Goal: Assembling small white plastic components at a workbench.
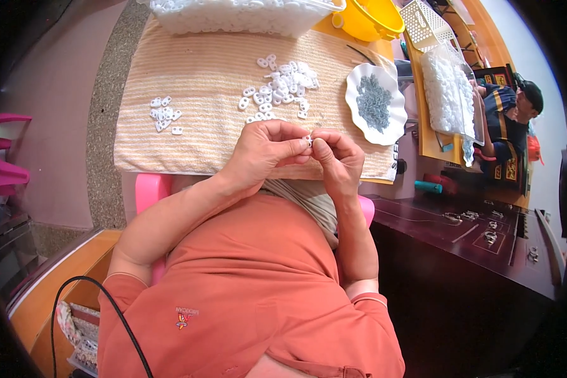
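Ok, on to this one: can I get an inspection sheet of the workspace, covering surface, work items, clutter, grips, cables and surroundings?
Surface: striped towel spread over the table.
Work items: larger group of white two-holed pieces mid-towel; smaller white group to its left; scalloped white plate of grey bits at right; clear tub of white pieces at the far edge.
Clutter: yellow bucket; thin dark strip near the plate.
Grips: left grip and right grip meet at one small white piece, partly hidden.
Cables: black cable curving at lower left.
Surroundings: pink chair at left; another person at right, beside a second tub of white items.
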Demonstrator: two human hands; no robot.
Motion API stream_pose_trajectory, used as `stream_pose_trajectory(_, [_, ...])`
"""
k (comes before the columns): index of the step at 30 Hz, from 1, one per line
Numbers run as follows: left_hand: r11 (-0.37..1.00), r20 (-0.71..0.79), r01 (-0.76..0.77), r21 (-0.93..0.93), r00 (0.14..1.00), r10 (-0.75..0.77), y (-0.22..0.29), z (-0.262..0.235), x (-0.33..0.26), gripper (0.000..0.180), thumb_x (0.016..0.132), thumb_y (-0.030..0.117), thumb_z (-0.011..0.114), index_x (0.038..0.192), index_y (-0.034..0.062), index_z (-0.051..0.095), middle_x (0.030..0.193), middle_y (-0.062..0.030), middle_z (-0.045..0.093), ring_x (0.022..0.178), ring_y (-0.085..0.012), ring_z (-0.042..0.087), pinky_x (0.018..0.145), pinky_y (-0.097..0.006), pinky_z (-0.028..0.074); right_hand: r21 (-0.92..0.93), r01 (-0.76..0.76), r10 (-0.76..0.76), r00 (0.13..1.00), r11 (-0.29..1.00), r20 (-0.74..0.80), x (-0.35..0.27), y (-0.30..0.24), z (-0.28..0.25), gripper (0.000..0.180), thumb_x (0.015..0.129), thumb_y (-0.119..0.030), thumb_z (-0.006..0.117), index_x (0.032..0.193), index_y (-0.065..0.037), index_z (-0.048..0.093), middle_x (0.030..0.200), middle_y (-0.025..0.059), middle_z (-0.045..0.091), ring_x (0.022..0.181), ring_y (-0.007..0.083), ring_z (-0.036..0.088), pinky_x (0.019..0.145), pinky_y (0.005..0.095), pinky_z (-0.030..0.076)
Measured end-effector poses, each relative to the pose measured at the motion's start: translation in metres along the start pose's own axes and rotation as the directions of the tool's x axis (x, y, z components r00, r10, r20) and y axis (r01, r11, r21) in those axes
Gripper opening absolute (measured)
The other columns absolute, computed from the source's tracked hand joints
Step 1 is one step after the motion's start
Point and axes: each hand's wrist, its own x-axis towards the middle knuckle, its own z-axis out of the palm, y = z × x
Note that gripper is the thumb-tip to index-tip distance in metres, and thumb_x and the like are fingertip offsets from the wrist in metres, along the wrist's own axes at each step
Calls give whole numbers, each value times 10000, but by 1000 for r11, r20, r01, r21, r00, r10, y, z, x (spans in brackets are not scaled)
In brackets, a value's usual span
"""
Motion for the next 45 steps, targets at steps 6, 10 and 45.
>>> stream_pose_trajectory(6, [1000, 10, 1, 9, 1000, -1, -2, -1, 1, 161, 868, 30, 654, 1014, -34, 631, 918, -91, 664, 813, -143, 650, 758, -263, 568, -4, 8, -8, 1000, 1000, 11, 1, -1, 0, 112, 921, -46, 612, 990, 41, 615, 908, 34, 637, 810, 82, 597, 752, 213, 486])
stream_pose_trajectory(10, [999, 22, -10, 47, 1000, 9, -1, 0, 0, 166, 869, 24, 650, 1019, -44, 628, 915, -96, 665, 801, -150, 654, 752, -265, 567, 0, -18, 18, 999, 1000, 41, 0, -7, 2, 108, 943, -66, 580, 966, 36, 608, 899, 36, 633, 794, 83, 594, 741, 217, 482])
stream_pose_trajectory(45, [998, 19, -56, 27, 998, 55, 1, -3, 2, 149, 875, 21, 639, 1013, -35, 628, 918, -103, 671, 815, -147, 655, 765, -271, 562, -46, -69, 72, 996, 997, 59, 9, -22, -5, 165, 927, -92, 609, 995, 53, 649, 895, 93, 664, 763, 143, 646, 742, 271, 557])
